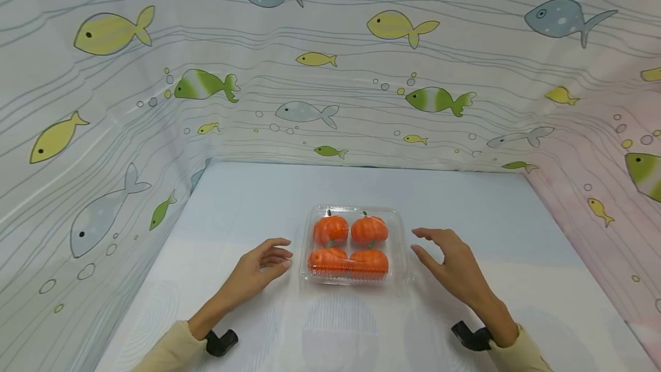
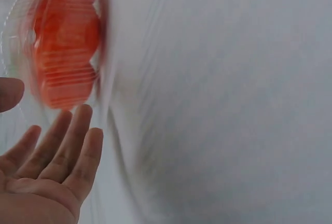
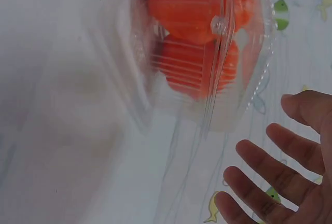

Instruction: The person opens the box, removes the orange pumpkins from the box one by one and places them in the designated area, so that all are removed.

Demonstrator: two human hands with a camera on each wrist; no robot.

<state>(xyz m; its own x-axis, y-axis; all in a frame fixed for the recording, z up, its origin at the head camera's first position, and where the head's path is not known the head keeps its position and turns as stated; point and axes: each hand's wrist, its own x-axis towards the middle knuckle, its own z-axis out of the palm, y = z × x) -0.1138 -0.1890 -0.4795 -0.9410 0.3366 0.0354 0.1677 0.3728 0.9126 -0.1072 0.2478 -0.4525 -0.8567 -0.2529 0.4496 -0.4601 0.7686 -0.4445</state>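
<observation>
A clear plastic clamshell box (image 1: 397,240) sits on the table, its lid down, with several small orange pumpkins (image 1: 330,231) inside. Left of the box, my left hand (image 1: 256,268) is held apart from it, fingers loosely bent and empty. On the other side my right hand (image 1: 454,266) hovers near the box's right edge, thumb and fingers spread, holding nothing. In the left wrist view the left fingers (image 2: 78,146) point toward the box's end. The right wrist view shows the right fingers (image 3: 275,172) apart from the box.
The table (image 1: 248,200) has a pale cover with faint round patterns. A fish-printed curtain (image 1: 361,125) walls in its back and both sides. A black strap piece (image 1: 222,342) is on the left wrist, and another (image 1: 471,337) on the right wrist.
</observation>
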